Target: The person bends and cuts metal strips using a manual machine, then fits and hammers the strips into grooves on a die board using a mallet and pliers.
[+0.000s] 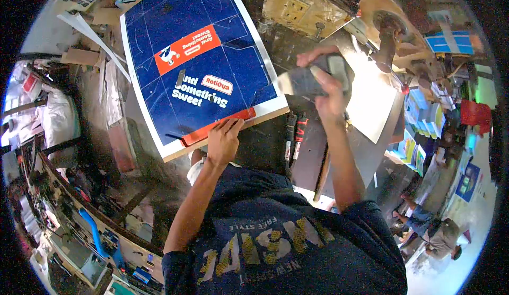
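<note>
My left hand point(225, 138) lies with its fingers stretched over the near edge of a blue printed sheet point(193, 16), touching its red strip point(196, 133). The sheet has white margins and rests on a flat board, tilted in view. It carries white lettering and a red label point(187, 48). A small dark flat piece point(181, 78) sits on the lettering. To the right of the sheet, my right hand point(330, 94) is closed around a dark grey blocky object point(310, 80), smeared by motion. Its exact kind I cannot make out.
A worn machine with a yellowish plate point(296, 8) stands ahead. Brightly lit pale sheets point(371, 109) lie to the right. Two cutter-like tools point(294, 138) lie near my body. Stacked printed papers point(424, 114) fill the far right, where another person point(442, 239) is seen.
</note>
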`<state>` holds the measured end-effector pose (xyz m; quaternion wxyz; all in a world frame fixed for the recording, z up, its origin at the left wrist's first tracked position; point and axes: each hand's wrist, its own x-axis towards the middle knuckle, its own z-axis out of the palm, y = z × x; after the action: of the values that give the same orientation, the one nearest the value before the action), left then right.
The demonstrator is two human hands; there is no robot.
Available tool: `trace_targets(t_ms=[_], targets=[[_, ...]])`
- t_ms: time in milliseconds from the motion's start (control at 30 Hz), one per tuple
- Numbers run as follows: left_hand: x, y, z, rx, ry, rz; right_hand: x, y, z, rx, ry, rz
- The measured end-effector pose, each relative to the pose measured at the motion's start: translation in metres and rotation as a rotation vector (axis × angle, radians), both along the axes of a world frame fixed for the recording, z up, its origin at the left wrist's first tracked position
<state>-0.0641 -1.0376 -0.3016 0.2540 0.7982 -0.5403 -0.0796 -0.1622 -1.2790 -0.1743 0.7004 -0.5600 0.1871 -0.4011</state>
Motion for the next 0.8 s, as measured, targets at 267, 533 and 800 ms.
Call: trace_targets(t_ms=[267,533,800], targets=[[0.003,0.000,0.003,0.001,0.022,-0.012,0.028,-0.002,-0.036,-0.157,-0.176,0.062],[-0.001,0.003,0.000,-0.028,-0.004,-0.027,0.016,0.000,-0.038,-0.190,-0.131,0.100],[0.006,0.000,-0.004,0.000,0.074,-0.005,0.022,-0.004,-0.028,-0.142,-0.016,0.098]])
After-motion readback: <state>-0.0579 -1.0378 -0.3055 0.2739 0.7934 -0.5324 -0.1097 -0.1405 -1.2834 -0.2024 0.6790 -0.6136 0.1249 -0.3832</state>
